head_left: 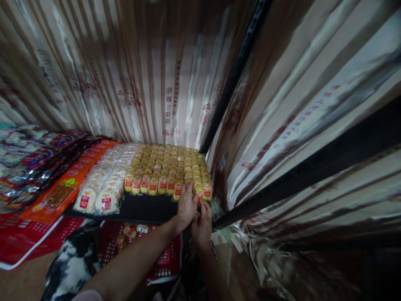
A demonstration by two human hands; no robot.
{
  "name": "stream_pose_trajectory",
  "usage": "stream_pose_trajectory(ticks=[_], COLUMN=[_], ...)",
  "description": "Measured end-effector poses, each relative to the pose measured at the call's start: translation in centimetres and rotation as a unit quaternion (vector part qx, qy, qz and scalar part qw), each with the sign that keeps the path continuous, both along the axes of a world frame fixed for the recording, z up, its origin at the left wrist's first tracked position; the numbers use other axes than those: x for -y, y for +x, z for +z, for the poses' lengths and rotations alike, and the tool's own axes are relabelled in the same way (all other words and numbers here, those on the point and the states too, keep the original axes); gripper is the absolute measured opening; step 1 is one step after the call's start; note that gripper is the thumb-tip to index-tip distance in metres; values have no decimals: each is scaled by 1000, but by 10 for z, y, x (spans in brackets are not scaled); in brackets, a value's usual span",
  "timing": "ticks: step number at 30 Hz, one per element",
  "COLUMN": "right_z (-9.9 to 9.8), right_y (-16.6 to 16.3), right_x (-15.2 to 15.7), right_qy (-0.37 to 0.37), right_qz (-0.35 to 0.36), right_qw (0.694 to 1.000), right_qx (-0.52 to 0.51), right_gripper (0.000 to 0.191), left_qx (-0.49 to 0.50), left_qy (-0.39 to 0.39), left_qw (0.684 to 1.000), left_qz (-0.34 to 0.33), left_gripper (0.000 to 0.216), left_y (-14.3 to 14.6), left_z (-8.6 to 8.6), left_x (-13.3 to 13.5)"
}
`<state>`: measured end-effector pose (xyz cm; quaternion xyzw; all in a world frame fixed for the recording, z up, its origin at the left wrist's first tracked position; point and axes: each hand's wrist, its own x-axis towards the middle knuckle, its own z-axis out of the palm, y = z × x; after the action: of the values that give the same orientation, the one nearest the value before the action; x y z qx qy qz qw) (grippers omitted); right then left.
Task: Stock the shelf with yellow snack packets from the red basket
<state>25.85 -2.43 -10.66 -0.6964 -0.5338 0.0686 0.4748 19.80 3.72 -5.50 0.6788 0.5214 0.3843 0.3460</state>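
Rows of small yellow wrapped cakes (153, 184) with red labels stand packed on a black shelf (142, 207). My left hand (186, 205) reaches to the front of these rows near their right end, its fingers bent and close together against a wrapped cake (199, 193). Just below and to the right, my right hand (202, 223) has its fingers curled in, with the tips at the same cake by the shelf's front edge. The two hands nearly touch. Part of what lies between the fingers is hidden.
White round wrapped cakes (106, 200), an orange snack pack (62, 192) and dark shiny packets (25, 167) lie to the left. Red baskets (163, 261) stand below, one holding several packs. Black metal posts (238, 75) and printed curtains (140, 62) border the shelf.
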Motion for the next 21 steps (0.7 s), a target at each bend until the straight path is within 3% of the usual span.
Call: stream_pose_trajectory(ticks=[7, 15, 21], right_z=[-8, -8, 7], right_y=[2, -1, -10], right_x=[-1, -1, 9], right_qy=[15, 7, 53], right_qz=[4, 8, -9], right_qw=[1000, 999, 999], right_qx=[23, 39, 0], right_gripper=[44, 48, 38], left_qx=[5, 7, 29], left_qy=[51, 34, 40], left_qw=[997, 997, 996], left_qz=[-51, -73, -67], left_gripper=[32, 29, 32], left_y=[-5, -9, -42], left_z=[-4, -10, -21], left_x=[9, 11, 51])
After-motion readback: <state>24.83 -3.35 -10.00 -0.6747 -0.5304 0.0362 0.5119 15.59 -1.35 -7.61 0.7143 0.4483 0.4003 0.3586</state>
